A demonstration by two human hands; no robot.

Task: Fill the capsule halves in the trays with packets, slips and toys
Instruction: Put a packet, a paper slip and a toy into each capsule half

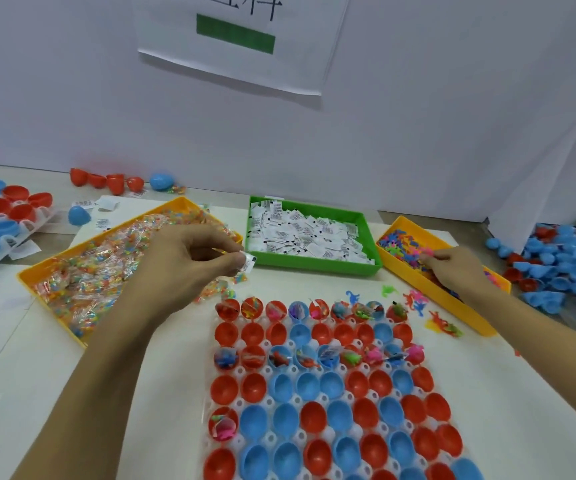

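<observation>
2 hands outstretched: left (189, 258) pinching slip (249, 263), right (453, 268) in toys (404, 247).

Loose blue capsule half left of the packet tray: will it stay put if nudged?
Probably not. The blue half lies tipped on its rounded shell on the smooth table, so it would likely rock or roll. It looks thin, hollow plastic: probably light, skidding easily.

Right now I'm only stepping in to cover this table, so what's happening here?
A person is filling capsule halves in the white tray. The left hand pinches a paper slip near the green bin. The right hand reaches into the yellow toy bin. Two rows and one more half are filled; most sit empty.
</observation>
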